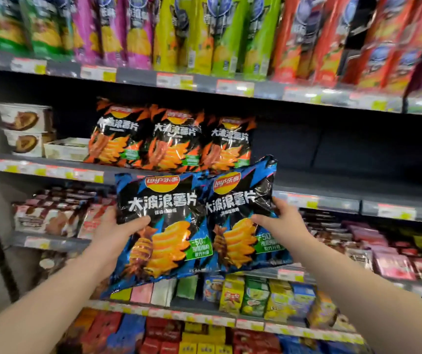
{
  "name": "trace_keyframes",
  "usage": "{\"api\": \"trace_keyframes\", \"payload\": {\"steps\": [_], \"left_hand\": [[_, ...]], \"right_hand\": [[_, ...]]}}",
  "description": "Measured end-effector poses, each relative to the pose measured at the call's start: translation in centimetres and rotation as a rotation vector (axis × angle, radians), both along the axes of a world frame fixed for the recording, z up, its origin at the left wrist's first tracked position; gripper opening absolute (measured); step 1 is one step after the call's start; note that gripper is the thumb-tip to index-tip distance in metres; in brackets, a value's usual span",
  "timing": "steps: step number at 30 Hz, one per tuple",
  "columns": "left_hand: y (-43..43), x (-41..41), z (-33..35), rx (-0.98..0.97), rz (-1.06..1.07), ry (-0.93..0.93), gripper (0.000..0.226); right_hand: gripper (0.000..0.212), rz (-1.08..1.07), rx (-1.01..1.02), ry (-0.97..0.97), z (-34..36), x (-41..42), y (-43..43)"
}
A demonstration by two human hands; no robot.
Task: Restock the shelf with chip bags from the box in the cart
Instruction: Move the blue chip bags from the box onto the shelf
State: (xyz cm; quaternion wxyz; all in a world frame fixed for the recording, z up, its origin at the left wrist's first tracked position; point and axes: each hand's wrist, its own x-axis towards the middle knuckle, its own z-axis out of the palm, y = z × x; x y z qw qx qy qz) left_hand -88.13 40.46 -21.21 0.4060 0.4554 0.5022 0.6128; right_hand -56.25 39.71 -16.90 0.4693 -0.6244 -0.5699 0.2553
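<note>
While each hand grips one blue chip bag, the left hand [118, 226] pinching the left bag [161, 226] and the right hand [281, 221] the right bag [240, 215], both hang before the shelf [332, 185], below three orange bags [171, 139].

Middle shelf [332, 180] open right of orange chip bags [226, 144]; bowls [23, 129] block left end.

A shop — a snack aisle in a grocery or convenience store. Tiered dark shelves [332, 190] carry price tags [235, 87] along their front edges, with rows of identical goods facing out: tall chip canisters [225, 34] on top, orange chip bags [171, 139] below, then packed sweets and small boxes [255, 295] — retail stock throughout.
</note>
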Motion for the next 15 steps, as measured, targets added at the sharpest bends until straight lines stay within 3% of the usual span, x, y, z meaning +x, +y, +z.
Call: {"api": "trace_keyframes", "payload": {"steps": [3,11,15], "left_hand": [[0.3,7.3,0.6,0.021,-0.04,-0.021,0.042],[0.8,19.1,2.2,-0.006,-0.171,-0.002,0.065],[2.0,21.9,3.1,0.007,-0.203,0.028,0.055]], "right_hand": [[0.037,-0.083,0.043,-0.014,1.1,6.8,-1.6],[0.035,-0.173,0.095,0.059,3.0,19.2,-4.3],[0.039,-0.183,0.134,0.129,3.6,22.3,-4.1]]}}
